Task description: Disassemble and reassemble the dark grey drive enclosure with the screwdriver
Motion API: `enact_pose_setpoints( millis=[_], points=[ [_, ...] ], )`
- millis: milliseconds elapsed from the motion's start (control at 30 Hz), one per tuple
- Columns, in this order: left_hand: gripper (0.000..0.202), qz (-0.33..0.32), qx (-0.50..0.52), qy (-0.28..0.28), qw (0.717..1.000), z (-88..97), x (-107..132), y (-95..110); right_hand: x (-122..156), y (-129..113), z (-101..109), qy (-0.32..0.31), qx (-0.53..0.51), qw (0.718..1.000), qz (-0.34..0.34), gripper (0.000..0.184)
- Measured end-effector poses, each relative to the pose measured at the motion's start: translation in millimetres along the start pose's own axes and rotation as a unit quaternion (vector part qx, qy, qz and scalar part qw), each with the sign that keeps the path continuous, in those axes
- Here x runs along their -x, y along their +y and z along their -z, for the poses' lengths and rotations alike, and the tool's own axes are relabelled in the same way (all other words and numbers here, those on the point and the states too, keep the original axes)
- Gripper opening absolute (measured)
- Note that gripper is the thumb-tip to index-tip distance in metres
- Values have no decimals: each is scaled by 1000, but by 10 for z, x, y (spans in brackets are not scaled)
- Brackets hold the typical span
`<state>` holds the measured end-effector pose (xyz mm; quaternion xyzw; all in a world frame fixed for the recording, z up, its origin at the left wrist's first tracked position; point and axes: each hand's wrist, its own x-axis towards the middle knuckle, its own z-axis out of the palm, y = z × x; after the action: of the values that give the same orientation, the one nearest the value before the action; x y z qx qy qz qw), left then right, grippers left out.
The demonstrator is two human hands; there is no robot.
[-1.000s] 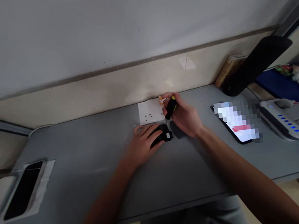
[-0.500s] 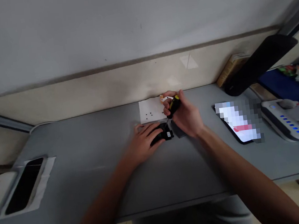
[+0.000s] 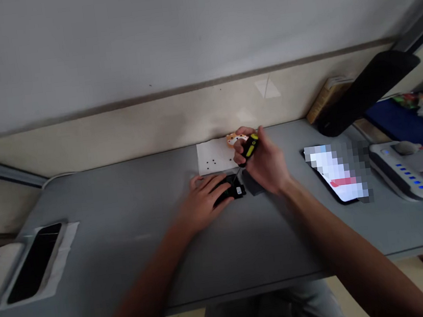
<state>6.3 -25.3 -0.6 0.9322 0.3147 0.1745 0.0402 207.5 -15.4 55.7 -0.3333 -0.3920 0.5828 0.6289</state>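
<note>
Farthest left: a dark recess (image 3: 35, 262) set in the grey tabletop (image 3: 128, 230).
Left hand (image 3: 205, 200): fingers laid flat, not clenched, pressing the small black device (image 3: 234, 191) down at centre.
White paper (image 3: 213, 157): at 12 o'clock of the device, dotted with tiny dark specks.
Right hand (image 3: 266, 167): clenched on the screwdriver (image 3: 249, 147), shaft slanting toward 7 o'clock onto the device.
Phone (image 3: 337, 174): lit, at 3 o'clock.
</note>
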Motion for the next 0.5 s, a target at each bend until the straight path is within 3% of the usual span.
enact_pose_setpoints(
  millis=[67, 167, 267, 367, 500],
  points=[
    [35, -7, -5, 1, 1000, 5, 4, -2, 5, -18, 8, 4, -23, 1000, -9, 43],
    [37, -15, -15, 2, 1000, 11, 9, -6, 19, -6, 37, 9, -36, 999, -5, 48],
    [37, -15, -16, 2, 1000, 7, 15, -12, 25, 34, 46, 8, 6, 1000, 15, 57],
    [36, -13, -9, -1, 1000, 0, 18, -15, 22, 45, 15, 1, 41, 999, 34, 54],
    [36, 9, 12, -11, 1000, 11, 8, -4, 30, -6, -25, -7, 18, 1000, 3, 50]
  ],
)
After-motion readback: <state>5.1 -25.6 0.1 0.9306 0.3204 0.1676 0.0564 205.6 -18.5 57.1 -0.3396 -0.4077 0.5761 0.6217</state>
